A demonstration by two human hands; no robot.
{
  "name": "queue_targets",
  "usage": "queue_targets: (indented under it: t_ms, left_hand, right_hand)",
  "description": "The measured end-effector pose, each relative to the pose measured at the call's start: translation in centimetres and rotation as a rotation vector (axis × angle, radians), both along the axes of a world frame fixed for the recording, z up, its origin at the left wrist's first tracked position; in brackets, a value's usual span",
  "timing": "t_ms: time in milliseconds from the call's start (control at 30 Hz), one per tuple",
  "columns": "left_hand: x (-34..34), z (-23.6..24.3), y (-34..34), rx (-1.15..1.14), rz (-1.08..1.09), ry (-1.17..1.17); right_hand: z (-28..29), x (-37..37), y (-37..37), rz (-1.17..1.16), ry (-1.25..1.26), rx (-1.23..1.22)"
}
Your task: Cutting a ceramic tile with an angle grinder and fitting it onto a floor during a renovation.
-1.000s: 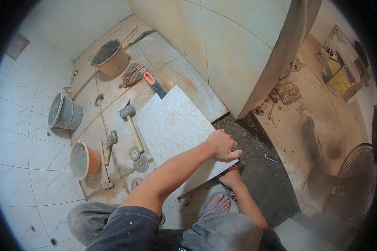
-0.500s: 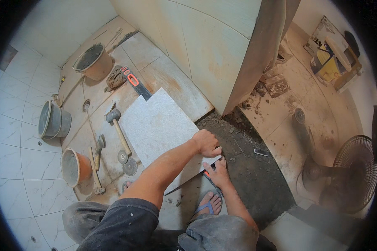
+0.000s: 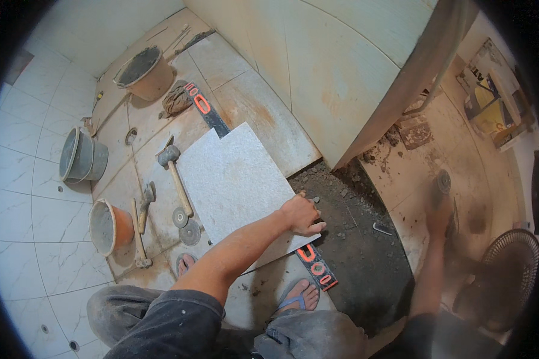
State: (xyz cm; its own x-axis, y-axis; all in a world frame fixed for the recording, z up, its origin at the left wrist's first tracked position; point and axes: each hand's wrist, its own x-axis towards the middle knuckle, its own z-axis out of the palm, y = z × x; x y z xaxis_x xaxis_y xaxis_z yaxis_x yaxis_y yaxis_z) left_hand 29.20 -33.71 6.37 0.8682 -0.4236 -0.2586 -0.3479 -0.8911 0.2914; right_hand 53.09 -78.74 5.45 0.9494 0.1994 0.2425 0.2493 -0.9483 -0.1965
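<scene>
A square light-grey tile point(image 3: 236, 179) lies across a black spirit level point(image 3: 208, 113) with orange-rimmed openings. The level's near end sticks out from under the tile's front edge, beside my foot. My left hand point(image 3: 302, 214) is closed over the tile's right edge near its front corner, fingers bent over the rim. Off to the right, my right hand point(image 3: 438, 218) is stretched to a dark tool with a round head point(image 3: 442, 181), seemingly an angle grinder, on the floor. Shadow and blur hide how those fingers lie on it.
Left of the tile lie a rubber mallet point(image 3: 176, 179), hammers point(image 3: 142, 236) and cutting discs point(image 3: 189, 233). Mortar buckets point(image 3: 147, 78) stand further left. Right of the tile is a sunken strip of dark rubble point(image 3: 365, 257). A fan point(image 3: 512, 269) stands at the right; a wall corner point(image 3: 335, 161) juts in.
My right hand has let go of the tile's corner and swung right to the dark tool. The left hand stays on the tile's edge. More of the level's near end shows.
</scene>
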Motion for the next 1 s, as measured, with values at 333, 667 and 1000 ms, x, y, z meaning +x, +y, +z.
queue_targets:
  t_ms: [333, 667, 1000]
  left_hand:
    - [-11.1, 6.7, 16.7, -0.024, 0.011, -0.18]
    - [-18.9, 15.1, 23.1, 0.277, 0.23, -0.125]
    - [-6.0, 9.8, 6.4, -0.584, 0.286, -0.194]
  right_hand:
    - [1.2, 4.6, -3.8, -0.163, 0.262, -0.293]
    - [-2.6, 5.9, -8.0, -0.259, 0.299, 0.154]
    - [11.9, -16.2, 10.5, 0.229, 0.759, 1.56]
